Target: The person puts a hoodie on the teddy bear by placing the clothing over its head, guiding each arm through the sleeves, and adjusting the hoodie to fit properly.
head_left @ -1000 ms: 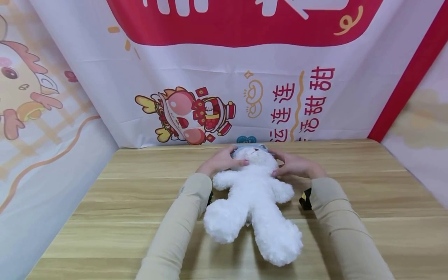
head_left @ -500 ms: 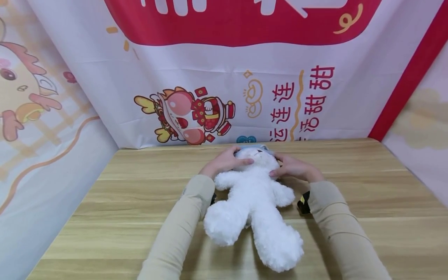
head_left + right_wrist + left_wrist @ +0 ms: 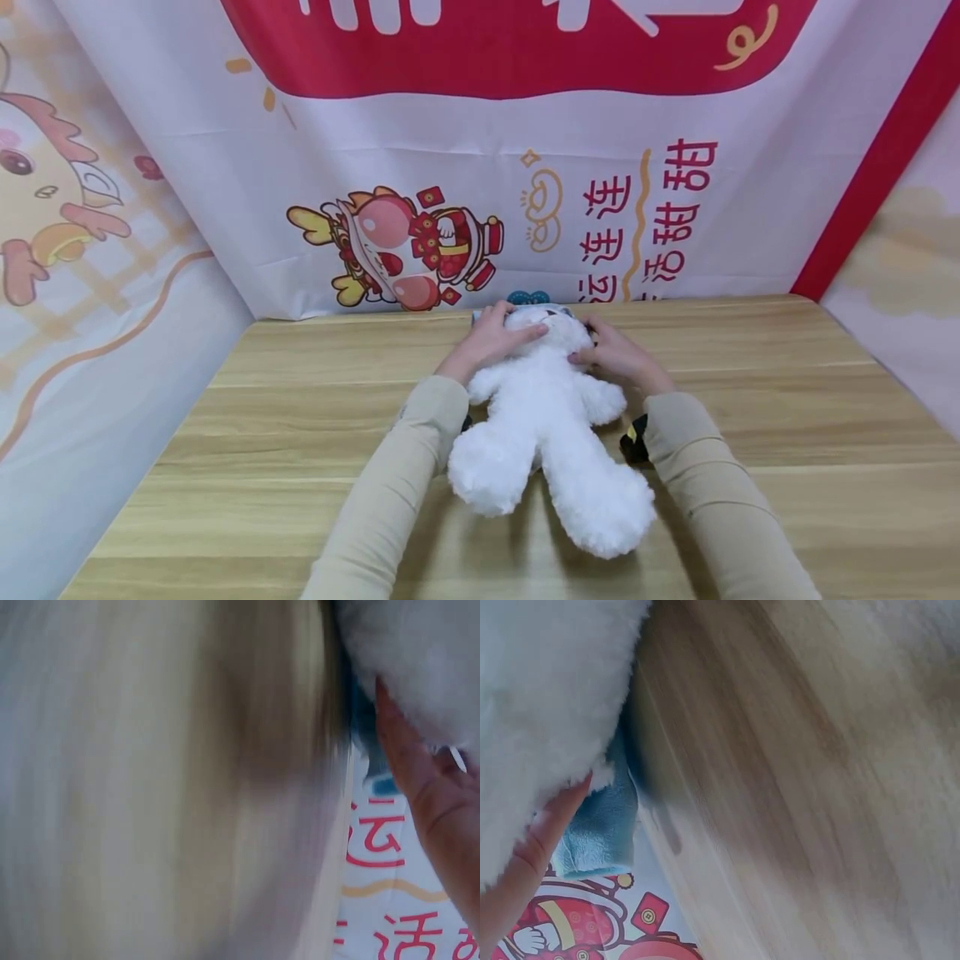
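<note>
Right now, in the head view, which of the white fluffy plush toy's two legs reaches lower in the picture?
The leg on the person's right; its rounded foot ends lower than that of the leg on the person's left.

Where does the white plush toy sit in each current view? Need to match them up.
Head: plush toy just right of centre, its head toward the printed backdrop.
Left wrist: only white fur, upper left.
Right wrist: only white fur, upper-right corner.
Shared landmark: the wooden table, its edge against the backdrop.
</note>
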A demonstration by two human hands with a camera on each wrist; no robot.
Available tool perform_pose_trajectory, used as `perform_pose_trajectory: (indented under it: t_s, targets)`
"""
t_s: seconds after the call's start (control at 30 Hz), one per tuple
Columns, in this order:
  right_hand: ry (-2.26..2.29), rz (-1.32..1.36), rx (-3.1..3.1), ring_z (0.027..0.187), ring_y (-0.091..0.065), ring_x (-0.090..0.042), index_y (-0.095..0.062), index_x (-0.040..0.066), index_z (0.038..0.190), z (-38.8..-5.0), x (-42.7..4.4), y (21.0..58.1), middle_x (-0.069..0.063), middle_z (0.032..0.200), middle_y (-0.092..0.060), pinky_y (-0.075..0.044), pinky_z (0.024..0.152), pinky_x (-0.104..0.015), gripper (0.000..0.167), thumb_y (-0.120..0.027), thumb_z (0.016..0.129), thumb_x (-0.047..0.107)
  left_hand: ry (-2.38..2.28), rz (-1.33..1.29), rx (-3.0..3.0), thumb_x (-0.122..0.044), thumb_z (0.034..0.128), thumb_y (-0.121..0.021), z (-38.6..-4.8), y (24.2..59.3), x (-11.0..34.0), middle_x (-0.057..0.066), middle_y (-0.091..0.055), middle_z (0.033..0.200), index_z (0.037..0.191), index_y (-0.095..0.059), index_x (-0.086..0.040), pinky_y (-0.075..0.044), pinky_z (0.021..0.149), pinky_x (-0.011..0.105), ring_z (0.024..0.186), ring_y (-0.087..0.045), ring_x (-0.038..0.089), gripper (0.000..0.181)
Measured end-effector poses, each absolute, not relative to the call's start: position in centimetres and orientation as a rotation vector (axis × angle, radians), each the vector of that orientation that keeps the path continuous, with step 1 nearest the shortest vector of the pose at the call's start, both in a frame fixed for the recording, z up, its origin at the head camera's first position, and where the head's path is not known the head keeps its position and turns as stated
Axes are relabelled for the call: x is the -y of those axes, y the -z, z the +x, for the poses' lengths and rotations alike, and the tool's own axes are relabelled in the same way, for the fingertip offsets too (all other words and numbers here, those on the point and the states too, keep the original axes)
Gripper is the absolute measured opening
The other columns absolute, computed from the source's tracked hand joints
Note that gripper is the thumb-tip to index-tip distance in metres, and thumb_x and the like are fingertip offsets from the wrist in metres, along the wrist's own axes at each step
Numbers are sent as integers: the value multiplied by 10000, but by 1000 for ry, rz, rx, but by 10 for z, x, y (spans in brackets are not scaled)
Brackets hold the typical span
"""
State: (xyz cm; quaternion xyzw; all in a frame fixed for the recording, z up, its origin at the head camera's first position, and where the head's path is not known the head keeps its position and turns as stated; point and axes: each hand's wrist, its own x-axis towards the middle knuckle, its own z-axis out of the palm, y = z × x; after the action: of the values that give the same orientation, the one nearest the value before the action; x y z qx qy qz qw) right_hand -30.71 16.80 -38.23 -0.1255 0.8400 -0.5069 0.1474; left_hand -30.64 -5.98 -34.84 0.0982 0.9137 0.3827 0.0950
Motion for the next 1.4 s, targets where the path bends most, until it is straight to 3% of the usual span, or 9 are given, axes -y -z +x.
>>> perform_pose_trajectory:
  t_s: [0.33, 0.6, 0.73, 0.9, 0.97, 1.2, 1.27, 1.4]
  targets:
    - [1263, -422, -2643, 1263, -443, -409, -453, 6, 1339, -309, -166, 373, -246, 1374, -470, -343, 1080, -553, 574, -679, 850, 205, -1098, 260, -2719, -559, 890, -545, -310, 344, 60, 174, -332, 1463, 1435, -320, -76, -301, 1148, 460, 1366, -349, 308, 761]
    - [1326, -453, -2563, 1313, -398, -400, -358, 34, 1436, -309, -163, 370, -244, 1435, -410, -320, 1108, -552, 658, -653, 850, 86, -1073, 398, -2758, -507, 932, -517, -308, 345, 60, 149, -408, 1334, 1285, -408, -70, -373, 1084, 442, 1228, -439, 278, 572]
    - [1337, -468, -2621, 1243, -451, -371, -432, 18, 1318, -308, -159, 371, -233, 1347, -477, -358, 1074, -529, 535, -653, 832, 51, -1065, 460, -2806, -483, 947, -512, -308, 348, 60, 137, -427, 1285, 1224, -425, -73, -395, 1061, 431, 1177, -459, 269, 502]
    - [1320, -582, -2750, 1005, -503, -299, -499, -10, 1056, -310, -154, 372, -199, 1088, -556, -419, 900, -425, 315, -665, 788, -8, -1038, 539, -2875, -414, 959, -531, -308, 348, 59, 134, -453, 1229, 1183, -443, -71, -422, 1025, 425, 1142, -486, 281, 420]
    - [1310, -588, -2767, 977, -497, -287, -496, -7, 1022, -310, -154, 372, -189, 1054, -553, -413, 875, -405, 293, -668, 786, -13, -1022, 559, -2905, -386, 962, -537, -308, 348, 58, 123, -466, 1218, 1156, -458, -83, -428, 1014, 428, 1139, -497, 281, 368]
    - [1309, -501, -2653, 1181, -475, -347, -404, 83, 1380, -307, -154, 367, -226, 1295, -497, -380, 1034, -514, 586, -648, 851, 18, -867, 655, -3088, -336, 971, -528, -303, 353, 58, 89, -526, 1179, 1078, -500, -124, -469, 924, 469, 1048, -569, 286, 240]
    - [1301, -524, -2655, 1114, -489, -334, -447, 50, 1291, -306, -153, 367, -225, 1211, -518, -408, 981, -481, 500, -646, 836, -5, -832, 715, -3134, -330, 969, -535, -301, 354, 57, 88, -538, 1145, 1056, -507, -131, -483, 873, 472, 984, -590, 294, 220]
    - [1293, -611, -2727, 873, -460, -261, -467, 16, 975, -306, -151, 369, -149, 928, -495, -401, 771, -352, 292, -663, 771, -53, -810, 811, -3198, -314, 955, -565, -299, 356, 56, 84, -548, 1093, 1018, -515, -136, -503, 803, 458, 890, -607, 309, 196]
